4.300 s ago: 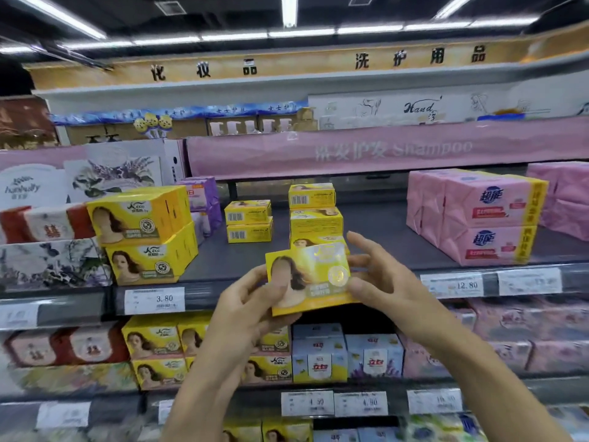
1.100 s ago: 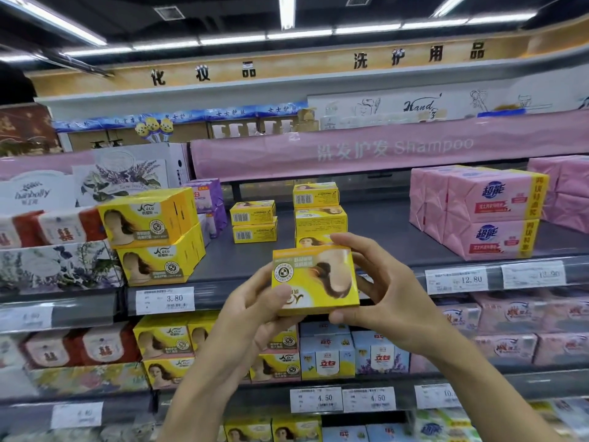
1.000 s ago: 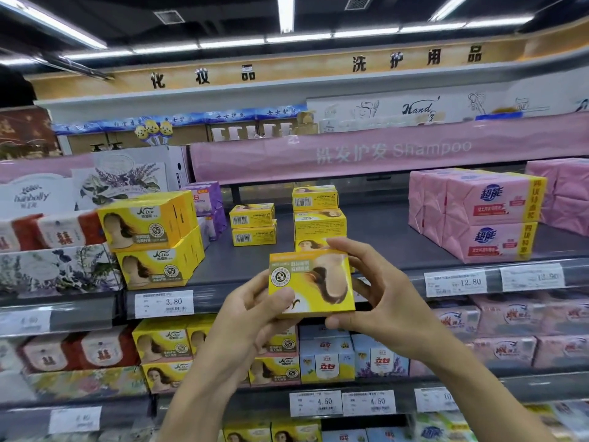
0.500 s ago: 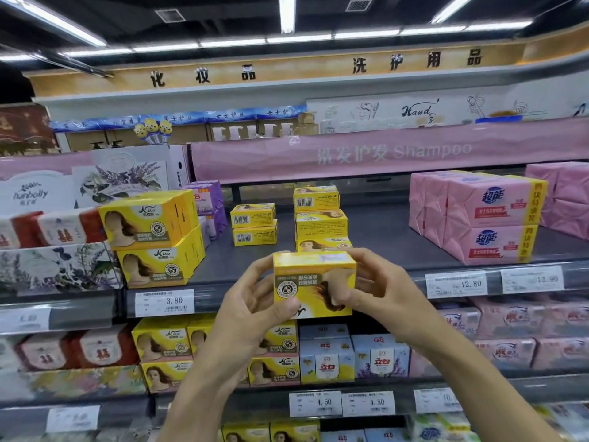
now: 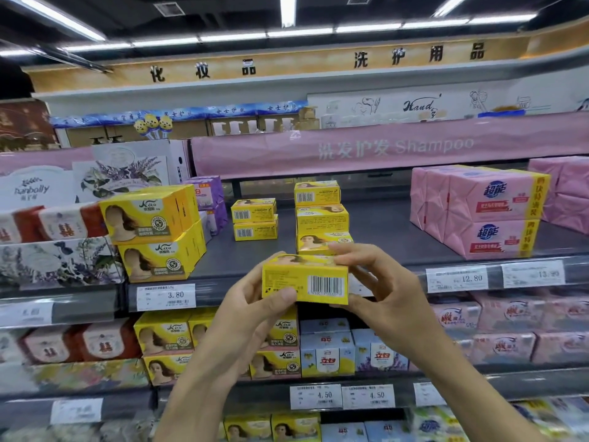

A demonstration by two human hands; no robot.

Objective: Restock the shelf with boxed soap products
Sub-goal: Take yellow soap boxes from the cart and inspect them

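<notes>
A yellow soap box (image 5: 304, 279) is held in front of the grey shelf (image 5: 382, 237), its barcode side facing me. My left hand (image 5: 255, 311) grips its left end, thumb on the front face. My right hand (image 5: 382, 291) pinches its right end, fingers over the top and thumb beneath. Just behind it stands a stack of three yellow soap boxes (image 5: 320, 218). A shorter stack of two (image 5: 254, 220) sits further left, and two large yellow packs (image 5: 153, 231) stand at the shelf's left front.
Pink wrapped soap packs (image 5: 484, 212) fill the shelf's right side, purple boxes (image 5: 208, 199) sit at the back left. Bare grey shelf lies between the yellow stacks and the pink packs. Price tags (image 5: 165, 296) line the shelf edge. More yellow and blue soap boxes (image 5: 328, 349) fill the shelf below.
Both hands have turned the yellow box over: the portrait face tipped up and away, so the barcode side now faces me. The box stays at about the same spot.
</notes>
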